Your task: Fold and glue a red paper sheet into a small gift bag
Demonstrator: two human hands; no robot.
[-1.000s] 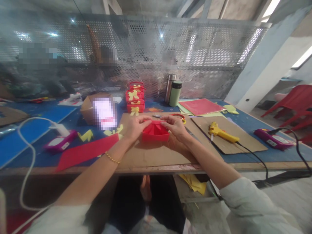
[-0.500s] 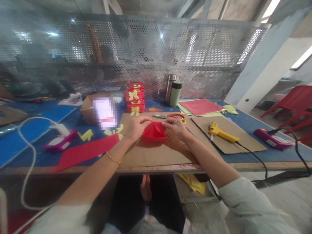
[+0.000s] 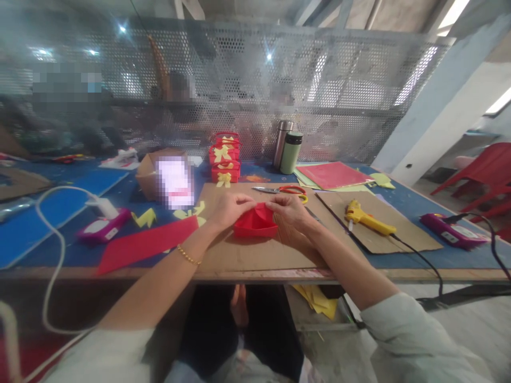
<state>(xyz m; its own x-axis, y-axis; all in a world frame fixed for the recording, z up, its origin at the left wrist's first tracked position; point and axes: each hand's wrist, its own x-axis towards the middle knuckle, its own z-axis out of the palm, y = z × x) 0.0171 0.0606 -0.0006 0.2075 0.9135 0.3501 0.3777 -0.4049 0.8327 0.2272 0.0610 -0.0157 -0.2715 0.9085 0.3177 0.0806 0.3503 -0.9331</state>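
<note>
Between my hands is a small red paper box [image 3: 256, 226] with folded walls, open at the top and resting on a cardboard sheet [image 3: 239, 260]. My left hand [image 3: 232, 209] pinches its far left edge with thumb and fingers. At the far right edge, my right hand [image 3: 292, 210] pinches the paper in the same way. Scissors [image 3: 285, 190] with red and yellow handles lie just beyond my right hand. A flat red strip [image 3: 149, 242] and pale yellow paper cutouts [image 3: 189, 211] lie left of my left hand.
Finished-looking red boxes with yellow bows [image 3: 225, 159] stand at the back, near a green flask [image 3: 291, 153]. On the right, a yellow glue gun [image 3: 369, 218] lies on cardboard, its cord crossing the table edge. A propped phone [image 3: 174, 182] and a purple power strip [image 3: 104, 226] are on the left.
The far wall of the red box, held between both hands, stands slightly differently, and its inside looks more open. Both hands keep their pinch. The whole view has shifted slightly.
</note>
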